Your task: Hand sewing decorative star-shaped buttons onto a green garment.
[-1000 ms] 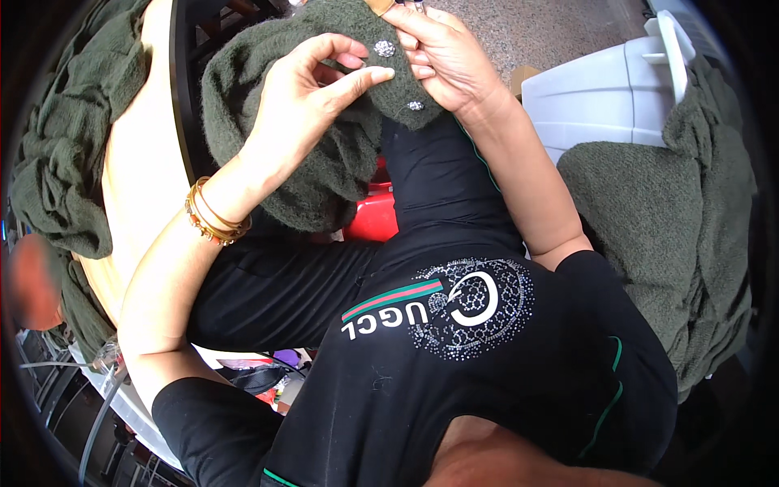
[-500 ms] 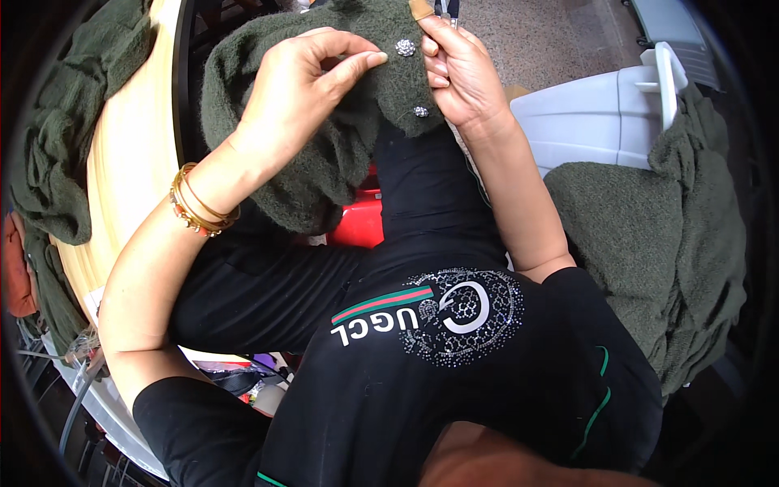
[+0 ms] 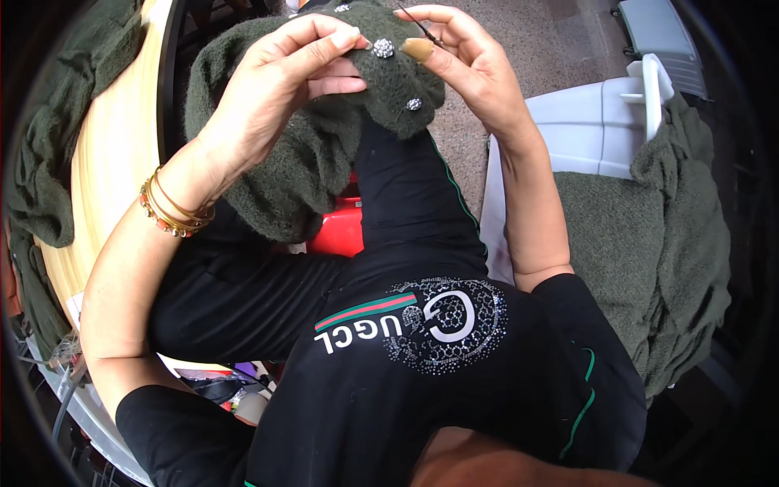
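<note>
Right hand (image 3: 483,73) has been lowered toward a round silver-beaded button (image 3: 383,49), slim dark tool (image 3: 422,28) gripped; by the left hand (image 3: 280,77), fingertips are pressed together, contents unclear. Fuzzy dark-green knitwear (image 3: 304,162) is draped over black-trousered legs (image 3: 410,187). Button work seems underway; careful tool placement is needed.

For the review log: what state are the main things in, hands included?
Left hand: fingers curled, grip unclear
Right hand: gripping slim dark tool
Dark green fuzzy knit: rumpled
Round sparkling silver buttons: on the knit
Tan finger cover: worn
White plastic bin: partly covered
Gold bangles: worn
</note>
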`<state>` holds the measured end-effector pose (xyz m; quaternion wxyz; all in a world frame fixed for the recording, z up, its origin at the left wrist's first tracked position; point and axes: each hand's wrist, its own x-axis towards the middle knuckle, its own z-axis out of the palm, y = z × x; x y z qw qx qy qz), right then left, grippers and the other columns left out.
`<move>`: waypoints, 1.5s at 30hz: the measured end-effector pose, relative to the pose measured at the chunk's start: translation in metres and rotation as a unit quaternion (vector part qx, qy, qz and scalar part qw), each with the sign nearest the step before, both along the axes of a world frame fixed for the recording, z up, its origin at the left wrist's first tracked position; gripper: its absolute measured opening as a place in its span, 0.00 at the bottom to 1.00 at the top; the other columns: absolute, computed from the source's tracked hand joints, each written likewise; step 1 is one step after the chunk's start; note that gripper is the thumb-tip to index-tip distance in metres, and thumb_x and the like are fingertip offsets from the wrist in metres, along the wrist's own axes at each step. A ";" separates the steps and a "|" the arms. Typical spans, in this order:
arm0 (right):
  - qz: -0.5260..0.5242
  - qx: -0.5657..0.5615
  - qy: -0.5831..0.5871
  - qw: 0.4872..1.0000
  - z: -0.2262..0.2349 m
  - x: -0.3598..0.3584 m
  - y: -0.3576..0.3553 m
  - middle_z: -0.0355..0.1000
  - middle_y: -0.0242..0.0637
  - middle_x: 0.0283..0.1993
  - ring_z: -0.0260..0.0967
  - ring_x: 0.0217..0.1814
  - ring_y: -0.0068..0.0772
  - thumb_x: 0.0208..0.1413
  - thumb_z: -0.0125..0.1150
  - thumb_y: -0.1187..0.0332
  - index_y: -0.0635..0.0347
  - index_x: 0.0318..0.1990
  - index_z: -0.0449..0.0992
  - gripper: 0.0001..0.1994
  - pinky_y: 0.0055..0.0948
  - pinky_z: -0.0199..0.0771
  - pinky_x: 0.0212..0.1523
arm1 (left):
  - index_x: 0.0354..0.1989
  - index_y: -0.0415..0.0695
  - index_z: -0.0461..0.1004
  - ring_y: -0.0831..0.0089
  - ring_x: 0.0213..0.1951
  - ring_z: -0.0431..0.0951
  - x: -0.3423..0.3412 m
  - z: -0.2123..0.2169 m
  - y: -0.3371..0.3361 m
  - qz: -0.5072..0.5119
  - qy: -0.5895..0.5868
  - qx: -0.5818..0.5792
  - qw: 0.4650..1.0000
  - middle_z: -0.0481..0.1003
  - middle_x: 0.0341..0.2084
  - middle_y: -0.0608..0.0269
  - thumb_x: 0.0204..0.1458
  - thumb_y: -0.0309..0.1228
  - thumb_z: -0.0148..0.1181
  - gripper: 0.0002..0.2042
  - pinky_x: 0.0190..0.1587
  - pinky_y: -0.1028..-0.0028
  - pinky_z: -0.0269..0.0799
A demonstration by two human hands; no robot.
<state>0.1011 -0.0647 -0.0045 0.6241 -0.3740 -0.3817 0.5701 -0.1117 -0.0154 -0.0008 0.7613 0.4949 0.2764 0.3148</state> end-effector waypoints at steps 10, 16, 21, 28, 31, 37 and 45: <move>0.145 0.144 -0.411 0.888 -0.002 0.040 0.005 0.74 0.32 0.44 0.69 0.46 0.21 0.61 0.60 0.68 0.61 0.55 0.77 0.16 0.21 0.69 0.48 | 0.44 0.44 0.75 0.86 0.31 0.75 -0.002 -0.001 -0.006 0.001 0.067 0.053 0.996 0.75 0.31 0.72 0.64 0.36 0.53 0.10 0.41 0.79 0.77; 0.161 0.166 -0.461 0.857 0.005 0.045 0.004 0.74 0.33 0.40 0.70 0.43 0.22 0.59 0.61 0.69 0.61 0.53 0.79 0.15 0.21 0.70 0.45 | 0.44 0.44 0.74 0.86 0.28 0.74 0.005 0.003 -0.011 0.019 0.080 0.063 0.995 0.74 0.27 0.72 0.64 0.37 0.53 0.11 0.38 0.81 0.76; 0.172 0.162 -0.448 0.862 0.003 0.045 0.004 0.73 0.32 0.38 0.68 0.40 0.22 0.58 0.62 0.69 0.61 0.53 0.79 0.16 0.21 0.68 0.42 | 0.44 0.44 0.74 0.86 0.28 0.74 -0.002 0.000 -0.007 0.002 0.080 0.063 0.995 0.74 0.28 0.73 0.64 0.38 0.53 0.11 0.37 0.82 0.75; 0.196 0.184 -0.425 0.864 0.004 0.047 0.004 0.72 0.31 0.37 0.67 0.39 0.21 0.57 0.63 0.69 0.61 0.53 0.79 0.16 0.20 0.66 0.43 | 0.44 0.44 0.75 0.87 0.29 0.74 0.001 -0.002 -0.009 0.013 0.092 0.084 0.992 0.74 0.34 0.74 0.64 0.37 0.54 0.10 0.37 0.83 0.74; 0.208 0.190 -0.459 0.843 0.007 0.049 0.007 0.72 0.31 0.36 0.68 0.39 0.22 0.57 0.64 0.68 0.61 0.52 0.79 0.16 0.21 0.67 0.42 | 0.44 0.45 0.74 0.87 0.29 0.74 0.001 -0.002 -0.008 0.020 0.092 0.081 0.992 0.75 0.38 0.74 0.64 0.38 0.54 0.10 0.37 0.83 0.73; 0.221 0.229 -0.467 0.825 0.015 0.049 0.015 0.73 0.29 0.34 0.67 0.35 0.18 0.56 0.65 0.68 0.61 0.52 0.79 0.16 0.18 0.66 0.38 | 0.45 0.46 0.74 0.86 0.28 0.74 -0.002 -0.004 -0.009 0.033 0.103 0.077 0.991 0.75 0.41 0.73 0.64 0.39 0.54 0.11 0.36 0.83 0.72; 0.299 0.086 -0.352 0.883 0.043 0.047 0.010 0.74 0.34 0.38 0.70 0.35 0.21 0.58 0.61 0.76 0.66 0.53 0.77 0.15 0.21 0.70 0.36 | 0.45 0.46 0.74 0.86 0.28 0.74 0.001 -0.002 -0.010 0.016 0.111 0.080 0.991 0.75 0.41 0.74 0.64 0.40 0.54 0.11 0.36 0.83 0.72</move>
